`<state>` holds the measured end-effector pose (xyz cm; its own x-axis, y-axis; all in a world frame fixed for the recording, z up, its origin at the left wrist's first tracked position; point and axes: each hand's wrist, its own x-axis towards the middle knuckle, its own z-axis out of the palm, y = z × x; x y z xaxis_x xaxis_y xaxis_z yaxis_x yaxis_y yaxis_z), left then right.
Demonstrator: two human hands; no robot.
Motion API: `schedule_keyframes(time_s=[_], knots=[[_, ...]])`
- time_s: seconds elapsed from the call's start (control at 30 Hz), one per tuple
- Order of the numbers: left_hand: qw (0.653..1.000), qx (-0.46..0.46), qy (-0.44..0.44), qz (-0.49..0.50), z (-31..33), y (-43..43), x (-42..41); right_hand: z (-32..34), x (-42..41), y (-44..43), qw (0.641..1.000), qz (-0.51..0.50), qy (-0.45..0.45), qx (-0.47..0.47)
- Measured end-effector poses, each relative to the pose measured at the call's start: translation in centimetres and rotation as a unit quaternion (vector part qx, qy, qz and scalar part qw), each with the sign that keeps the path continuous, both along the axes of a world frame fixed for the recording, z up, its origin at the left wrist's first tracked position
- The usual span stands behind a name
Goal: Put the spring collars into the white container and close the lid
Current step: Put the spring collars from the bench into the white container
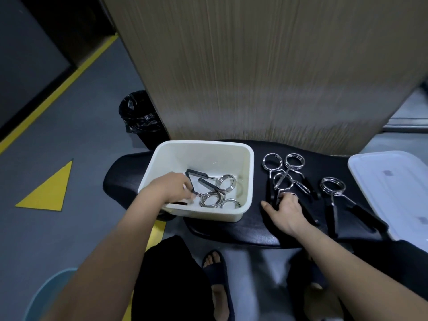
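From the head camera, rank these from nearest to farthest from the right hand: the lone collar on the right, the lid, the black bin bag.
From the right hand:
1. Lone spring collar, just to its right on the black pad.
2. Lid, farther right at the pad's edge.
3. Black bin bag, far off to the left on the floor, beyond the white container.

Three spring collars in the container (four outside), one lid.
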<state>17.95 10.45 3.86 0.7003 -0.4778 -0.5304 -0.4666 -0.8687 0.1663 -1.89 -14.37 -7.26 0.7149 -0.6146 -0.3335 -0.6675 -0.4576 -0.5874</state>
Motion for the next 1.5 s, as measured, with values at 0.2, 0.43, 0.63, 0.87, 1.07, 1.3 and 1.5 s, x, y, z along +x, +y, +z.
schedule_keyframes(time_s=[0.2,0.43,0.63,0.87,1.07,1.3,1.5], knots=[[0.954,-0.285,-0.037,0.087,3.3,-5.8,-7.0,4.9,-2.3,-3.3,0.97,-0.075,-0.154,-0.17],[0.969,-0.185,-0.161,0.009,2.4,-12.4,-14.0,3.8,-3.6,-7.9,0.983,0.008,0.093,-0.156],[0.945,-0.182,-0.27,-0.003,-0.8,-12.7,-14.8,5.4,-3.5,-7.8,0.977,-0.115,0.057,-0.17],[0.897,-0.391,-0.2,0.045,1.4,-16.7,-17.4,6.6,-7.4,-9.0,0.957,-0.13,-0.231,-0.12],[0.605,-0.572,0.443,0.333,3.6,-18.9,-19.2,8.6,-8.5,-6.9,0.943,-0.063,-0.311,-0.102],[0.704,-0.575,0.319,0.267,5.3,-14.7,-17.5,7.5,-6.7,-5.0,0.972,0.019,-0.231,-0.038],[0.885,-0.457,-0.053,0.077,7.2,-9.7,-15.2,6.3,-4.6,-1.8,0.992,0.044,-0.116,-0.037]])
